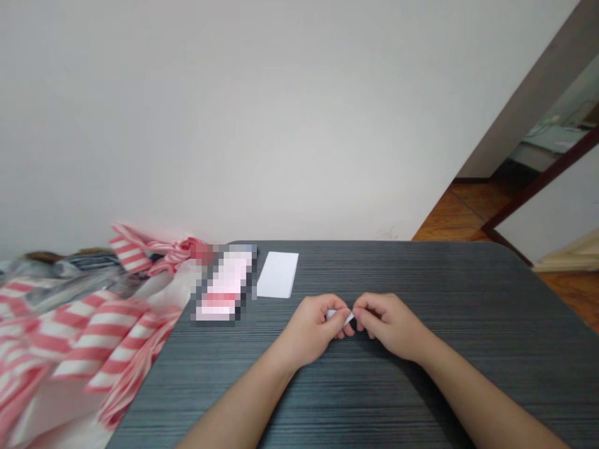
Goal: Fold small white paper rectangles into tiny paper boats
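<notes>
A small folded piece of white paper (pixel 348 318) sits between my two hands, mostly hidden by the fingers. My left hand (pixel 322 323) is closed on it, thumb on top. The fingers of my right hand (pixel 381 319) pinch together at the paper's right tip, close to the left fingertips. Both hands are just above the dark table, near its middle. Farther back and left of my hands, a stack of white paper sheets (pixel 277 275) lies flat on the table.
The dark wood-grain table (pixel 468 312) has rounded far corners and meets a pale wall (pixel 281 112). A pixelated, pinkish flat object (pixel 227 284) lies at its left edge. Red-and-white striped cloth (pixel 103 330) is heaped left of the table. Wooden floor (pixel 449 212) shows at right.
</notes>
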`<state>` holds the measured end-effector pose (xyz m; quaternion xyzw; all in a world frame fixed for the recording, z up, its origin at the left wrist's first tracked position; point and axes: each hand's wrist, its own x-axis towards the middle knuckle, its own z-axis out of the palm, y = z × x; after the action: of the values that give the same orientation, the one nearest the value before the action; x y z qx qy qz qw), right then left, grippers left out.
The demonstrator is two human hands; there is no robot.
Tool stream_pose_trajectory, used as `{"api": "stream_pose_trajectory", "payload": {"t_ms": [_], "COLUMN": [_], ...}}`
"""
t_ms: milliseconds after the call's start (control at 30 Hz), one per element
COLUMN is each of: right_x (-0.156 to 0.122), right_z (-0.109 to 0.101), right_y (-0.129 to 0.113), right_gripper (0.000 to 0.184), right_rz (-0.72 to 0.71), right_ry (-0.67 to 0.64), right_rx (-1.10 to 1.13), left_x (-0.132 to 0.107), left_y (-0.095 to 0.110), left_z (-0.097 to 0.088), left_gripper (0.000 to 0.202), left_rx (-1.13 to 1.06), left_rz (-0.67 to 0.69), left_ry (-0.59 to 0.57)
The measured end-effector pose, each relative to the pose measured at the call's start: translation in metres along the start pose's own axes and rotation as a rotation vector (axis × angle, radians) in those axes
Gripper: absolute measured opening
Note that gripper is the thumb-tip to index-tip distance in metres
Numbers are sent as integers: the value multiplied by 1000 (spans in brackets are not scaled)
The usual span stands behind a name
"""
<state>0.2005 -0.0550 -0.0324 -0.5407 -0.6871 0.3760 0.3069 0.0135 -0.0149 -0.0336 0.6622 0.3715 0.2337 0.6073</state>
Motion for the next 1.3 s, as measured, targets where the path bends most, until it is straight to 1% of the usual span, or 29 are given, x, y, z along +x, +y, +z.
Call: {"api": "stream_pose_trajectory", "payload": {"t_ms": [167,433,600,800,967,1133,1300], "right_x": [0,0,0,1,1,1,2], "right_z": [1,-1,0,0,0,3,3], "right_y": [1,-3,-2,-2,0,0,0], "right_gripper": [17,19,19,18,16,17,20], "right_rz": [-3,-72,-43,-22,-47,-64,-27], "right_ry": [2,23,11,-28,-8,2,0], "right_rx": [-27,-78,-64,-41,-45,-43,-37], "left_x": [-1,-1,-1,-1,-1,0,0], "left_y": [3,4,1,0,1,0,-4], "left_z": [-1,-2,-1,-1,-2,-3,-3], "left_gripper": [23,25,22,22,26,24,24], "left_rx": [26,17,23,45,40,30,24], "left_rz": [-3,-6,-18,0,-2,-12,-8], "left_ry": [-9,-26,-13,-14,-30,-20,-5]}}
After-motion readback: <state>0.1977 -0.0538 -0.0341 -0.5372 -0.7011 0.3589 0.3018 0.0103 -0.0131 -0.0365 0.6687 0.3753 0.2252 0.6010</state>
